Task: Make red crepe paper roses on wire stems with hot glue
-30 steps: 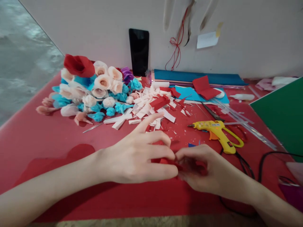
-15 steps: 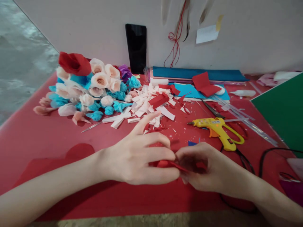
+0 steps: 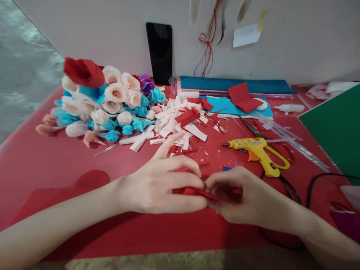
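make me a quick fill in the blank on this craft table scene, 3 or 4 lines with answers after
1. Both the left hand and the right hand pinch a small piece of ____ paper between them.
2. The glue gun lying right of the hands is ____ in colour.
3. The pile of paper roses lies on the ____ side of the table.
4. The dark phone leans upright against the ____.

Missing words: red; yellow; left; wall
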The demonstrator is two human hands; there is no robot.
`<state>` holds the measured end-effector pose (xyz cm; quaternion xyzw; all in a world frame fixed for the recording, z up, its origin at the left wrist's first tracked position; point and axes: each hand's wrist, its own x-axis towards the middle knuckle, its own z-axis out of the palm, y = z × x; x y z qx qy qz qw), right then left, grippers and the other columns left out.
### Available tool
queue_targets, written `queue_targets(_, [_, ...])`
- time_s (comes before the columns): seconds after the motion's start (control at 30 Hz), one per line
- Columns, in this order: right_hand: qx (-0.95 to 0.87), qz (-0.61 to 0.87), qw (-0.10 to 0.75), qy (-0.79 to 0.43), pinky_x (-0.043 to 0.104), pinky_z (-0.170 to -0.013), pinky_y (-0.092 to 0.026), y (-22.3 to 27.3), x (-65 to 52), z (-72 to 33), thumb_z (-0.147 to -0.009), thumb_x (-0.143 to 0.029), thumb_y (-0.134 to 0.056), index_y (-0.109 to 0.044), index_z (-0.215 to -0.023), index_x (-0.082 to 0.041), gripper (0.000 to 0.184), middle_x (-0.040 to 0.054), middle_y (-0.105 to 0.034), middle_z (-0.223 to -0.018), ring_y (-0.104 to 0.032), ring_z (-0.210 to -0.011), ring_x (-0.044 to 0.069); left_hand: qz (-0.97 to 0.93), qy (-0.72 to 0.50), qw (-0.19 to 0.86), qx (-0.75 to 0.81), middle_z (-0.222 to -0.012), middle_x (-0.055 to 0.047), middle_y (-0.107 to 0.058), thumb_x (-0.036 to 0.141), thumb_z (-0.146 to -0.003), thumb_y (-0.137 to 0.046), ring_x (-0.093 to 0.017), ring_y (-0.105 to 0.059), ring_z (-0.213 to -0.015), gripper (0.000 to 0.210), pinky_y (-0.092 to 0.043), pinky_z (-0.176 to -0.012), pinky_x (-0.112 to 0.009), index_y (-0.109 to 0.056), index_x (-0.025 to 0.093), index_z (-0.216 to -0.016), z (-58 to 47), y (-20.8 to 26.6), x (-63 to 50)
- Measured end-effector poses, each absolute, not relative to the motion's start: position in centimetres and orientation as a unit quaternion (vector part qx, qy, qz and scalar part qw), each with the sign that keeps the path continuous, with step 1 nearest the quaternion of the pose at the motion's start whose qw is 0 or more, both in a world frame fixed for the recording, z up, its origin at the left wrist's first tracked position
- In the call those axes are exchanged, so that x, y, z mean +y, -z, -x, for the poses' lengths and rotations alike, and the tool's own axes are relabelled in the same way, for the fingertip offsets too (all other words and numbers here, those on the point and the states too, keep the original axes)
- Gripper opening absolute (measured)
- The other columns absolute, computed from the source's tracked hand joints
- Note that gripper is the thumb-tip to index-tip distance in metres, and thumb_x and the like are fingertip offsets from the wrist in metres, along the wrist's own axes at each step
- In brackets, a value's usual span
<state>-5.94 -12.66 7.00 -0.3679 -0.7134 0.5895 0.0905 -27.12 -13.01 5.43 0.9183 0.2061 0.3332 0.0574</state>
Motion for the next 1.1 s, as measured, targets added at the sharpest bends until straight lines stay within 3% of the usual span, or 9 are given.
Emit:
queue_targets(0.33, [-0.687,0.344,0.053,-0.638,0.016,-0.045,-0.027,-5.4,-12.4,6.9,-0.072,-0.022,-0.054,-0.053,-0.073,-0.013,0.009,-0.0054,-0.04,-0.055,-0.033,-0.05,0.004,-0.905,-0.347,0.093,0.228,-0.078,0.005,-0.069,0.017,-0.077,-0.058,-0.013,-0.059,-0.082,0.007,-0.027,-0.106,-0.049,-0.063,0.022,-0.076,28.0,-3.2,-14.0])
queue_targets(0.67, [-0.712,0.362,0.036,-0.601,0.017,-0.045,-0.027,-4.6,-12.0,7.4,-0.078,-0.027,-0.052,-0.054,-0.078,-0.013,0.015,-0.0056,-0.038,-0.054,-0.031,-0.048,0.004,-0.895,-0.353,0.125,0.242,-0.078,0.002,-0.069,0.016,-0.074,-0.059,-0.015,-0.059,-0.082,0.005,-0.021,-0.106,-0.053,-0.062,0.018,-0.078,28.1,-1.8,-14.0])
queue_targets(0.77, [-0.732,0.376,0.017,-0.568,0.017,-0.048,-0.03,-4.9,-11.8,7.4,-0.08,-0.033,-0.052,-0.055,-0.08,-0.015,0.018,-0.0049,-0.044,-0.057,-0.035,-0.05,0.005,-0.892,-0.354,0.127,0.25,-0.077,0.002,-0.069,0.015,-0.075,-0.058,-0.015,-0.06,-0.082,0.005,-0.02,-0.106,-0.051,-0.061,0.018,-0.078,28.2,-1.5,-14.0])
queue_targets(0.87, [-0.774,0.439,0.028,-0.455,0.019,-0.049,-0.032,-6.0,-11.0,6.1,-0.079,-0.045,-0.052,-0.057,-0.087,-0.019,0.028,-0.0026,-0.054,-0.065,-0.042,-0.054,0.007,-0.883,-0.36,0.144,0.263,-0.077,0.001,-0.069,0.015,-0.076,-0.057,-0.014,-0.06,-0.082,0.006,-0.021,-0.107,-0.05,-0.06,0.018,-0.08,28.3,-1.2,-14.0])
queue_targets(0.97, [-0.783,0.567,0.06,-0.248,0.023,-0.048,-0.032,-7.0,-9.9,2.7,-0.08,-0.049,-0.047,-0.057,-0.084,-0.021,0.03,-0.0001,-0.056,-0.066,-0.044,-0.051,0.01,-0.875,-0.363,0.168,0.274,-0.079,0.0,-0.069,0.013,-0.075,-0.058,-0.013,-0.06,-0.083,0.009,-0.026,-0.105,-0.047,-0.06,0.017,-0.083,28.3,-1.0,-13.8])
queue_targets(1.03, [-0.76,0.632,0.082,-0.128,0.027,-0.057,-0.038,-6.8,-9.4,0.0,-0.082,-0.044,-0.044,-0.055,-0.093,-0.021,0.028,0.0049,-0.06,-0.084,-0.052,-0.064,0.015,-0.87,-0.366,0.178,0.278,-0.08,-0.001,-0.069,0.013,-0.074,-0.059,-0.013,-0.06,-0.082,0.01,-0.029,-0.103,-0.045,-0.059,0.017,-0.084,28.2,-0.9,-13.8])
queue_targets(1.1, [-0.742,0.66,0.077,-0.088,0.038,-0.072,-0.039,-5.7,-9.1,-2.5,-0.083,-0.036,-0.041,-0.051,-0.102,-0.014,0.031,0.0162,-0.057,-0.098,-0.053,-0.087,0.027,-0.864,-0.375,0.183,0.281,-0.08,-0.001,-0.069,0.014,-0.074,-0.06,-0.013,-0.06,-0.081,0.01,-0.031,-0.102,-0.044,-0.059,0.017,-0.083,28.2,-0.8,-13.8])
